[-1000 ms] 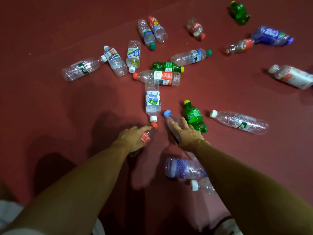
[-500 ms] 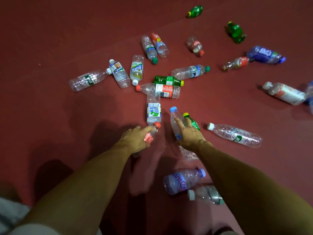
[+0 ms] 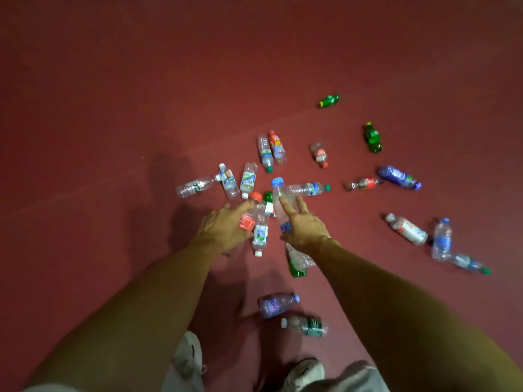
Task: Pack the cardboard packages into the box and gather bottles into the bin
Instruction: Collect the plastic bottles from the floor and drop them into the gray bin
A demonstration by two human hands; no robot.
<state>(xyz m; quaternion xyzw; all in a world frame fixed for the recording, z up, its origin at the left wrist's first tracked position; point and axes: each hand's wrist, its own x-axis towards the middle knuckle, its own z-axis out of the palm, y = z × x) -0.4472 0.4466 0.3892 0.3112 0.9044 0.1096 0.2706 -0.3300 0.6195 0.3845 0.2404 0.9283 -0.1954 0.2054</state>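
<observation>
Many plastic bottles lie scattered on the dark red floor (image 3: 113, 108). My left hand (image 3: 223, 227) grips a clear bottle with a red cap and red label (image 3: 250, 212), held above the floor. My right hand (image 3: 304, 227) grips a long clear bottle with a blue cap (image 3: 278, 193), and a green bottle (image 3: 296, 270) sticks out beneath my wrist in the same grasp. A white-capped bottle with a green and white label (image 3: 261, 234) shows between my hands; I cannot tell whether it is held. No bin, box or cardboard package is in view.
Close to my shoes (image 3: 188, 355) lie a purple bottle (image 3: 276, 304) and a clear one with a green label (image 3: 307, 325). Several more bottles spread to the right, among them a blue one (image 3: 399, 176) and two green ones (image 3: 373, 137). The left floor is bare.
Both hands have closed on their bottles and lifted them off the floor. The view has risen and pulled back, so more floor and my shoes show.
</observation>
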